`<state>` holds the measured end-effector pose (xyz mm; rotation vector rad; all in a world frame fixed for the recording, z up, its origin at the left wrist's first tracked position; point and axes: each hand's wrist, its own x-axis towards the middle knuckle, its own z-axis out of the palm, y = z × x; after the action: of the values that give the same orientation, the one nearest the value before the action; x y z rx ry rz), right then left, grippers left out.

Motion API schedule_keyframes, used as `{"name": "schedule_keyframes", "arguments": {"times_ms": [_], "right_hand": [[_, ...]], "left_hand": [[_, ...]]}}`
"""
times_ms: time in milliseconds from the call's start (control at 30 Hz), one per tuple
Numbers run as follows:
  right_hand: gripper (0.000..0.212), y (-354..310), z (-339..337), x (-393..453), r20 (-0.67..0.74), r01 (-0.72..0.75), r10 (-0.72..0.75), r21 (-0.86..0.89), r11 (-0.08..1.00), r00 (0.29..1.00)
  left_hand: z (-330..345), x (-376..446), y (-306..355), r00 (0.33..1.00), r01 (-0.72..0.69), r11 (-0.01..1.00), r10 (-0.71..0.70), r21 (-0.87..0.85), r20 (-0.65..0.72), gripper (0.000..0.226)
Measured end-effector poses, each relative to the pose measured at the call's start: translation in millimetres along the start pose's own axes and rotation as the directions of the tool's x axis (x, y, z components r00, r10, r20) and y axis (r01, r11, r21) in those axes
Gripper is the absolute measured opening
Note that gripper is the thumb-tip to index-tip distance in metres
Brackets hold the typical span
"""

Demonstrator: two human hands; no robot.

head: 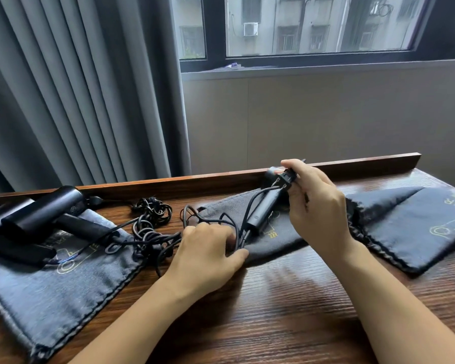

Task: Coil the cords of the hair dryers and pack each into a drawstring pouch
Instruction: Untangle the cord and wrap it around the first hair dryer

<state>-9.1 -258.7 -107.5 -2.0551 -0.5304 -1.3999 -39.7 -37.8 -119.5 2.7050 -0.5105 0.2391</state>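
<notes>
A black hair dryer (pixel 263 211) lies on a dark grey drawstring pouch (pixel 271 240) at the middle of the table. My right hand (pixel 313 200) pinches the black plug (pixel 286 178) of its cord above the dryer's head. My left hand (pixel 208 248) rests on the pouch and grips loops of the cord (pixel 213 219) beside the dryer's handle. Two more black hair dryers (pixel 45 219) lie at the left on another pouch (pixel 50 285), with their cords (pixel 150 227) in a tangle between them and my left hand. A third pouch (pixel 410 229) lies at the right.
The wooden table (pixel 286 311) has a raised back rail (pixel 221 179) along the wall. Grey curtains (pixel 76 101) hang at the left, and a window (pixel 313 27) is above the wall behind the table.
</notes>
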Motion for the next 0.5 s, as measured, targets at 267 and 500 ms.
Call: {"name": "schedule_keyframes", "arguments": {"times_ms": [267, 500], "right_hand": [[0.026, -4, -12, 4, -0.283, -0.018, 0.05, 0.113, 0.993, 0.958], [0.015, -18, -16, 17, -0.375, -0.123, 0.279, 0.39, 0.913, 0.884]], "left_hand": [[-18, 1, -8, 0.966, 0.131, 0.856, -0.224, -0.501, -0.132, 0.028], [-39, -1, -27, 0.926, 0.086, 0.825, -0.272, -0.558, -0.26, 0.037]]}}
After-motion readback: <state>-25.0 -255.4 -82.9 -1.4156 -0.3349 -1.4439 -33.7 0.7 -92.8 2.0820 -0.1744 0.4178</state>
